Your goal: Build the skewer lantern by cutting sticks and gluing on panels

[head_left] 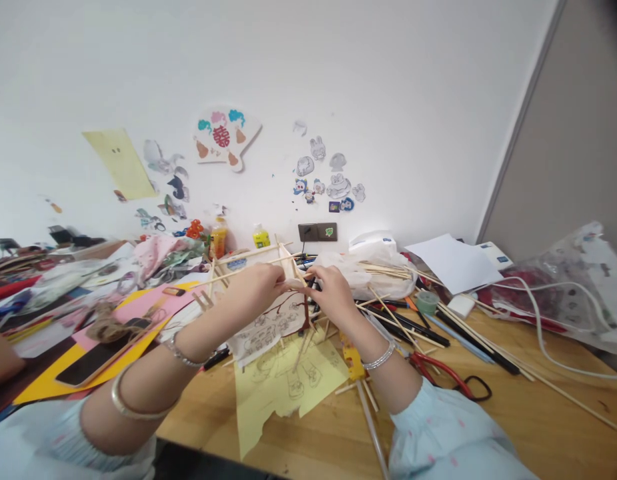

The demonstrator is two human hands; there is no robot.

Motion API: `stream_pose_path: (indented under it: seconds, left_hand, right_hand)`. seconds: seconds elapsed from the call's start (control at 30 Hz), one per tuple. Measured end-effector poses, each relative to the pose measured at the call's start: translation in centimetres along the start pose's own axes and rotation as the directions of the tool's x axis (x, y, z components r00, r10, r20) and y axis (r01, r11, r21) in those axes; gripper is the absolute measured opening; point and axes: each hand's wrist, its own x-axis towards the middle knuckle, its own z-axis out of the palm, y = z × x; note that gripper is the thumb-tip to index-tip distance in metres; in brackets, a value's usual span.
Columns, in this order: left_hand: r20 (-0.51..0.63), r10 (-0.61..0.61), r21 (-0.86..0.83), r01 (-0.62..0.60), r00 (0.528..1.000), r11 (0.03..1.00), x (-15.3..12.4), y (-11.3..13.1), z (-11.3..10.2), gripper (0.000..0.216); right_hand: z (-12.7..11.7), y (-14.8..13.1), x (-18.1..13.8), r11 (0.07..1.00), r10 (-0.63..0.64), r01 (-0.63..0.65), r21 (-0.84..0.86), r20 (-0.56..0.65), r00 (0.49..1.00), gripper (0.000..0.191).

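A frame of thin wooden sticks [225,277], with white drawn-on paper [271,328] hanging from it, stands in front of me. My left hand [261,283] pinches the top edge of this paper-and-stick frame with bent fingers. Close beside it, my right hand [331,293] is closed, thumb and fingertips meeting at the same corner. Exactly what lies between the fingertips is partly hidden. Beneath the frame lies a torn yellow sheet [288,393] with line drawings. A yellow glue gun [354,360], with a clear glue stick [372,427] by it, rests near my right wrist.
Red-handled scissors [441,373], loose sticks [548,387] and a white cable [538,320] lie on the right. A phone [105,353] rests on coloured paper at left. Behind are a yellow-labelled bottle [261,237] and a wall socket [318,232]. Another person's arm [3,360] shows at far left.
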Motion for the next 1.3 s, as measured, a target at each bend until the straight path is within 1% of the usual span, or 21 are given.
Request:
stream_pose_path:
  seconds: [0.23,0.37,0.5,0.57,0.67,0.77,0.93,1.13,1.3]
  left_hand:
    - [0.046,-0.047,0.009,0.047,0.998,0.999,-0.1,0.5,-0.3,0.041]
    - [0.044,-0.061,-0.005,0.061,0.997,0.998,-0.1,0.4,-0.2,0.038]
    - [0.028,-0.052,-0.003,0.052,0.998,0.999,0.0,0.4,-0.1,0.035]
    - [0.028,-0.060,-0.002,0.060,0.998,0.998,0.0,0.4,-0.1,0.034]
    - [0.031,-0.075,-0.001,0.075,0.997,0.997,0.0,0.5,-0.1,0.035]
    - [0.031,-0.076,0.009,0.076,0.997,0.997,0.1,0.5,0.0,0.037]
    - [0.013,-0.084,0.005,0.084,0.996,0.996,0.1,0.5,0.3,0.034]
    - [0.022,-0.094,0.005,0.094,0.995,0.996,-0.1,0.8,0.2,0.031]
    - [0.009,-0.105,-0.010,0.105,0.994,0.994,-0.2,0.8,0.4,0.028]
  right_hand:
    - [0.2,0.3,0.1,1.000,-0.004,0.004,0.013,-0.013,1.000,0.023]
    - [-0.3,0.9,0.3,0.997,-0.066,0.064,0.048,0.042,0.997,0.021]
    - [-0.6,1.4,0.4,0.992,-0.114,0.109,0.062,0.085,0.990,0.027]
    - [-0.5,1.5,0.4,0.992,-0.123,0.119,0.044,0.080,0.989,0.029]
    - [-0.2,1.6,0.3,0.992,-0.124,0.123,0.014,0.055,0.991,0.027]
    - [0.1,1.5,0.3,0.992,-0.129,0.128,0.008,0.039,0.991,0.024]
    - [0.2,1.4,0.1,0.990,-0.140,0.140,0.006,0.010,0.990,0.023]
    - [0.2,1.2,0.0,0.989,-0.149,0.149,-0.006,-0.003,0.989,0.019]
    - [0.4,1.2,0.0,0.986,-0.164,0.163,-0.019,-0.009,0.986,0.020]
